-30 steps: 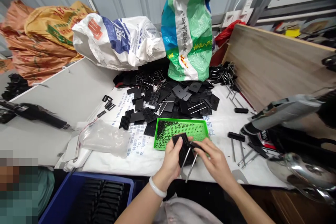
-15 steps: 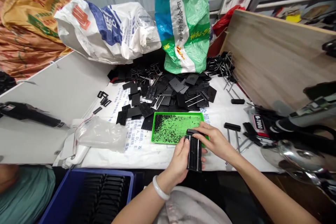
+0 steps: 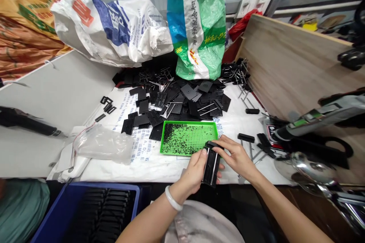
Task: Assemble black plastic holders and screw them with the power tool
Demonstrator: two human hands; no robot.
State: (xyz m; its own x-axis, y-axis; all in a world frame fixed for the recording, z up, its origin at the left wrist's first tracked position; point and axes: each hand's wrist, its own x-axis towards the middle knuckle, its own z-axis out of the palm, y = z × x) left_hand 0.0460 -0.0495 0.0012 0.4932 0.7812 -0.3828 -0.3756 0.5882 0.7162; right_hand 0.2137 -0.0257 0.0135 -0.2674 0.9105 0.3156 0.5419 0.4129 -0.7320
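Tray of green plastic point(image 3: 201, 132) lies just beyond your left hand point(image 3: 195, 171), which is clamped around the grooved black plate point(image 3: 210, 168); the plate's long axis points toward you, and your right hand point(image 3: 235, 156) pinches the black crossbar point(image 3: 211, 144) at its far end.

“石” on white sheet point(image 3: 114, 172), Chinese characters on green-striped sack point(image 3: 209, 15)

Over the near edge of the worktop point(image 3: 159, 172), a black grooved plate point(image 3: 210, 172) is held by the left hand point(image 3: 194, 172); the bar point(image 3: 211, 144) at its top is gripped by the right hand point(image 3: 236, 156). Behind, a green tray point(image 3: 162, 142) is placed.
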